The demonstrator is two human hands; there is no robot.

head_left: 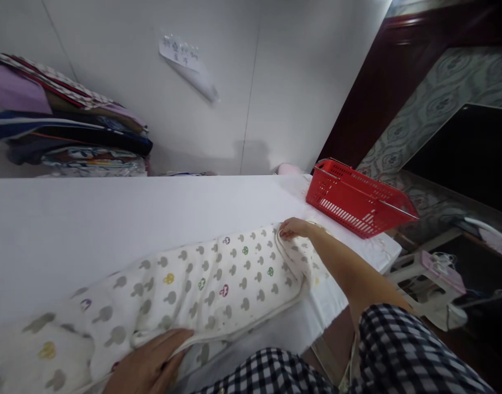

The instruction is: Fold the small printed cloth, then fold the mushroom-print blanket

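A white cloth with a mushroom print, looking like a thin blanket, lies in a long folded strip across the white-covered table. Its right part is turned over on itself, with a rounded fold there. My right hand pinches the far edge of the cloth at that fold. Near the front edge, at the bottom of the view, my left hand grips the cloth's near edge between thumb and fingers. Small wrinkles run through the cloth between both hands.
A red plastic basket stands at the table's right end. Folded clothes are stacked at the back left. Behind the table rises a pale wall with a paper sign. A stool stands beyond the right end.
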